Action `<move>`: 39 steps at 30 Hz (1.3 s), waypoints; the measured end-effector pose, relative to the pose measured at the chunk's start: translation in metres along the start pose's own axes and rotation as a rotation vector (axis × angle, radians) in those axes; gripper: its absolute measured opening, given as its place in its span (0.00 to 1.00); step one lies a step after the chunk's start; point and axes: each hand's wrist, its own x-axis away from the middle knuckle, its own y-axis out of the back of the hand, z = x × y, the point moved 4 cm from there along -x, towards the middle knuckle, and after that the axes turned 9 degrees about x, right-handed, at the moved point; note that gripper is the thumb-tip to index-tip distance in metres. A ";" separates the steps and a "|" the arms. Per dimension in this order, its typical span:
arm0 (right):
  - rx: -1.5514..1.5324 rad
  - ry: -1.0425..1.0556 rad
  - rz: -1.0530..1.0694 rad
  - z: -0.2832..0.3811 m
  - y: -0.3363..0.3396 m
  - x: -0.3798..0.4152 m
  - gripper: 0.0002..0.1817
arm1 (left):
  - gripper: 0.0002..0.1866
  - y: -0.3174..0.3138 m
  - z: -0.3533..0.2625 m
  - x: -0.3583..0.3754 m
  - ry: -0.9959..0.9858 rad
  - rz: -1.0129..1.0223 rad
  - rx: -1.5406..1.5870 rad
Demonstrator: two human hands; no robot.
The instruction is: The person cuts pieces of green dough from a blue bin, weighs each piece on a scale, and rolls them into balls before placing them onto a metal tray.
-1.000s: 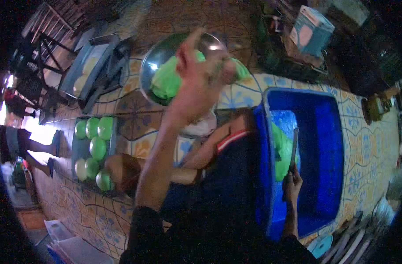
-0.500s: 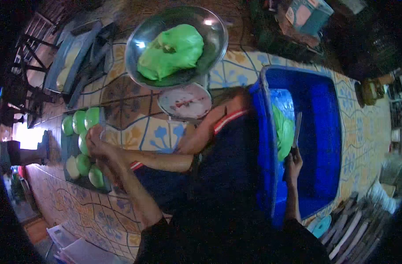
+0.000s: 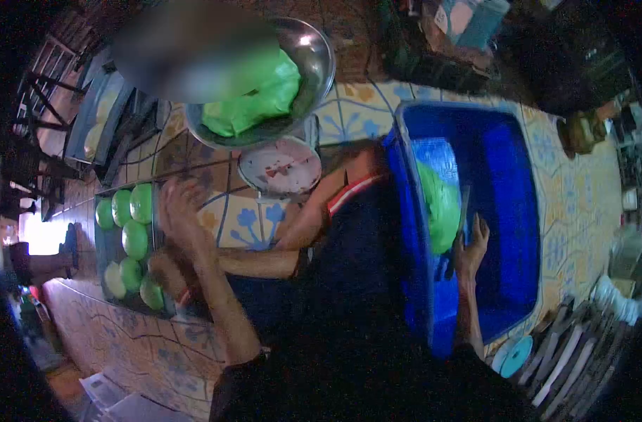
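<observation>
My left hand [image 3: 182,214], fingers spread and slightly blurred, is over the right edge of a dark tray [image 3: 160,191] of smooth green balls [image 3: 135,240] that look like dough. One ball [image 3: 115,280] is paler. Nothing shows in that hand. My right hand [image 3: 473,247] is inside a blue tub [image 3: 521,225], holding what looks like a knife [image 3: 465,211], blade upward, with some fingers stretched out. Beside the blade, a green dough lump [image 3: 440,211] rests against the tub's left side. The knife's handle is partly hidden.
A metal bowl [image 3: 321,70] holds more green dough [image 3: 264,98]; a grey blur covers its left part. Below it is a weighing scale or pale dish [image 3: 280,167] with reddish marks. Firewood-like sticks [image 3: 563,359] and a turquoise disc [image 3: 514,357] lie lower right.
My left hand has moved up and right from the balls, its fingers spreading. My right hand's fingers have opened out beside the knife. The view has shifted, and a grey blur now covers part of the bowl.
</observation>
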 end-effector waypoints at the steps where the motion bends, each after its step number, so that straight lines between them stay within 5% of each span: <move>1: -0.265 0.042 -0.082 0.044 0.028 -0.034 0.21 | 0.19 -0.024 -0.006 0.000 -0.071 0.076 0.036; 3: -0.677 0.287 0.075 0.142 0.073 -0.086 0.16 | 0.09 -0.067 0.004 -0.016 -0.025 -0.001 0.259; 5: -0.809 0.736 0.186 0.250 0.111 -0.121 0.19 | 0.22 -0.098 0.016 -0.024 0.120 0.246 -0.191; 7: -0.780 1.113 0.120 0.345 0.124 -0.145 0.19 | 0.23 -0.099 0.116 -0.028 0.076 -0.045 0.616; 9: -0.751 1.318 0.033 0.401 0.100 -0.157 0.20 | 0.18 -0.129 -0.005 -0.018 0.174 -0.241 0.497; 11: -0.360 1.315 0.218 0.446 0.051 -0.165 0.23 | 0.14 -0.131 0.023 -0.035 -0.007 -0.239 0.557; 13: -0.124 1.306 0.063 0.471 0.032 -0.160 0.16 | 0.15 -0.134 -0.023 -0.031 0.193 -0.489 0.195; 15: -0.833 1.301 0.016 0.468 0.019 -0.176 0.19 | 0.22 -0.129 0.010 -0.042 0.042 -0.588 -0.035; 17: -0.638 0.821 0.457 0.466 0.024 -0.207 0.20 | 0.25 -0.135 0.015 -0.040 0.047 -0.690 0.023; 18: -1.018 0.487 0.784 0.455 0.013 -0.215 0.17 | 0.28 -0.139 0.013 -0.046 0.045 -0.679 0.084; 19: -1.238 0.242 0.691 0.445 0.023 -0.216 0.16 | 0.31 -0.132 0.008 -0.051 0.029 -0.658 0.156; 22: -1.767 0.037 0.860 0.418 0.059 -0.249 0.18 | 0.32 -0.124 0.012 -0.057 0.052 -0.591 0.326; 24: -1.847 -0.018 0.821 0.412 0.092 -0.261 0.20 | 0.33 -0.127 0.052 -0.058 0.106 -0.581 0.343; 25: -1.868 0.140 0.613 0.401 0.100 -0.287 0.22 | 0.33 -0.131 0.064 -0.062 0.135 -0.565 0.356; 28: -1.872 0.357 0.117 0.371 0.152 -0.324 0.24 | 0.31 -0.133 0.021 -0.056 -0.188 -0.567 -0.012; 30: -1.925 0.412 -0.046 0.362 0.192 -0.318 0.24 | 0.36 -0.134 0.042 -0.062 0.055 -0.343 0.136; 32: -2.002 0.476 -0.056 0.362 0.219 -0.290 0.24 | 0.43 -0.125 0.048 -0.039 0.075 -0.346 0.267; 34: -2.061 0.505 0.144 0.375 0.229 -0.243 0.24 | 0.47 -0.074 -0.038 0.022 0.331 -0.146 0.525; 36: -2.066 0.461 0.565 0.395 0.203 -0.169 0.25 | 0.44 -0.045 -0.051 0.053 0.349 0.192 0.930; 39: -1.949 0.349 1.374 0.428 0.147 -0.060 0.25 | 0.36 -0.048 -0.059 0.082 0.451 0.021 1.321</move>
